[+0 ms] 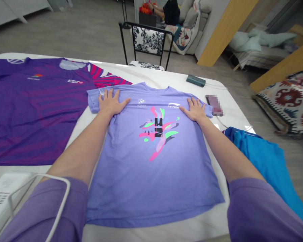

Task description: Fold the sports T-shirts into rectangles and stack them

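Note:
A light purple T-shirt (131,174) lies spread out front side up on a white table (232,104), its neckline toward the far edge and its hem toward me. Pink, green and black printing covers the middle of its chest. My left hand (112,102) rests flat near the left shoulder and sleeve, fingers spread. On the opposite shoulder my right hand (195,109) presses down, also with its fingers apart. Neither hand grips anything. Left of this shirt, a dark purple and pink jersey (37,111) is laid out flat, its patterned sleeve close to the T-shirt's left sleeve.
Blue clothing (262,158) hangs over the table's right edge. A dark power bank (196,80) and a phone (214,105) lie at the far right. A white box (5,195) with a cable (65,195) is at lower left. Behind the table stands a chair (148,40); a person's legs (159,11) show beyond.

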Demonstrator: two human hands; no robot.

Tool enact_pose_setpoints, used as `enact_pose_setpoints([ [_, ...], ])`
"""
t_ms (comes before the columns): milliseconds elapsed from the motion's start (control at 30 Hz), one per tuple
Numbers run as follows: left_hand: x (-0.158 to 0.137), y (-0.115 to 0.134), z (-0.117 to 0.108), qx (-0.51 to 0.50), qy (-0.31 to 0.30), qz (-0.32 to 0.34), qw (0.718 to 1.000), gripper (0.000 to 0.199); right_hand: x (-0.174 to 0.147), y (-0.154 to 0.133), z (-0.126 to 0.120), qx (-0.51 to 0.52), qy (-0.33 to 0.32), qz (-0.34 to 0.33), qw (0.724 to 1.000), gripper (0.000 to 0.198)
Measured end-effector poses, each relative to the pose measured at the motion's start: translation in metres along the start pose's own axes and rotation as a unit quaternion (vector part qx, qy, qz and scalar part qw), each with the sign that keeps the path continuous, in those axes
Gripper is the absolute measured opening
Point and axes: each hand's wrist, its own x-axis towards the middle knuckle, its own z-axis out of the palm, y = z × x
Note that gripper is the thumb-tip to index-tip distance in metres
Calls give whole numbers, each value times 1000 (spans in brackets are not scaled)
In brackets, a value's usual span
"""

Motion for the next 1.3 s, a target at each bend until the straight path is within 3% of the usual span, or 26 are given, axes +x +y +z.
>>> enact_pose_setpoints([
  [167, -6, 5, -4, -20, 18, -4, 1000, 109, 0, -12, -18, -41, 7, -8, 999, 117],
  [333, -15, 10, -8, -66, 110, 25, 991, 94, 28, -56, -36, 39, 46, -92, 994, 83],
  [533, -24, 15, -14, -86, 164, 58, 981, 75, 83, -100, -20, 61, 8, -81, 995, 83],
  [633, -28, 15, -20, -92, 158, 64, 981, 73, 75, -104, -16, 57, 14, -72, 996, 88],
  [700, -34, 14, -27, -93, 161, 63, 981, 75, 43, -102, -20, 65, 41, -82, 994, 90],
  [767, -42, 16, -36, -97, 171, 50, 979, 81, -12, -95, -29, 78, 55, -100, 990, 92],
  [867, -68, 32, -46, -125, 191, 10, 974, 77, -128, -76, -38, 90, 31, -122, 988, 96],
  [933, -100, 53, -48, -151, 186, -1, 971, 66, -211, -61, -35, 92, 14, -132, 987, 98],
  [1033, -178, 88, -44, -161, 111, 58, 979, 66, -315, -38, -17, 88, 3, -139, 986, 99],
  [1133, -276, 102, -39, -124, 2, 158, 980, 79, -382, -17, 5, 80, 0, -139, 987, 96],
  [1200, -335, 91, -37, -90, -39, 187, 977, 88, -408, -3, 16, 75, 7, -133, 988, 93],
  [1300, -400, 54, -36, -48, -54, 175, 982, 89, -432, 16, 25, 63, 23, -107, 992, 89],
])
